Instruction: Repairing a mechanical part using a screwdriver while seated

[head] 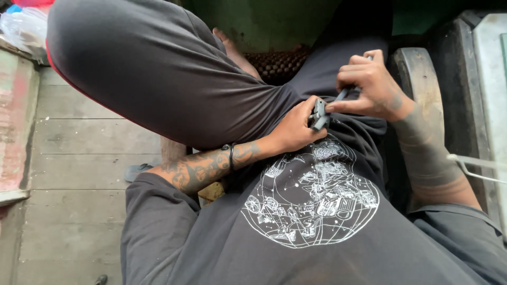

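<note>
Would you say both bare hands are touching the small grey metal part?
Yes, the left hand and right hand both grip the small grey metal part.

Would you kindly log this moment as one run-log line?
left hand: grips grey part | right hand: pinches its thin end | over lap, dark shirt | plank floor at left

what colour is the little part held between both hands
Grey: the small part, pinched between the left hand and right hand, shows best in the head view.
</note>
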